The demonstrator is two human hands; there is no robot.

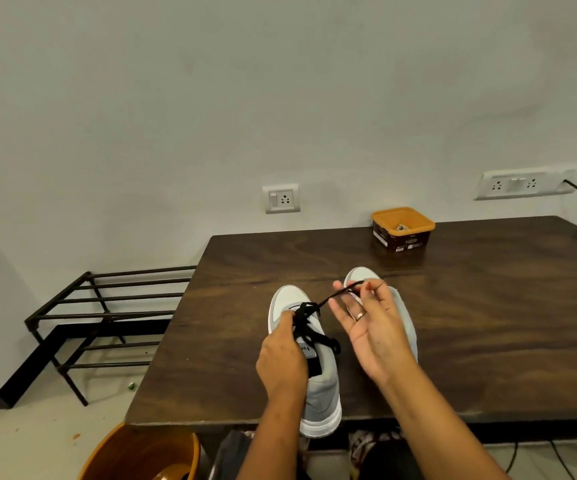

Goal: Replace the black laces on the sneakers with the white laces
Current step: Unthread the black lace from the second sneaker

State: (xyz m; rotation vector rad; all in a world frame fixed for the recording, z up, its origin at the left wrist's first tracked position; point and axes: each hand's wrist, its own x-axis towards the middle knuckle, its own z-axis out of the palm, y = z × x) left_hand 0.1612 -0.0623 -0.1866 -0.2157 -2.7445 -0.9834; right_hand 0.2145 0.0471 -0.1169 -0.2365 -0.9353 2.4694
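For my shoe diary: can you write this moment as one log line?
step: unlacing | left hand: holds black lace at sneaker | right hand: pinches lace end, taut | second sneaker: behind right hand

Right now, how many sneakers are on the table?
2. The left sneaker lies at the table's front edge, gripped by the left hand; the right sneaker sits beside it, mostly hidden behind the right hand, which pinches the black lace.

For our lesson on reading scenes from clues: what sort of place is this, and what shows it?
Probably a room in a home: a dark wooden table against a plain wall with a switched wall socket, plus a black metal shoe rack and an orange bucket on the floor beside it.
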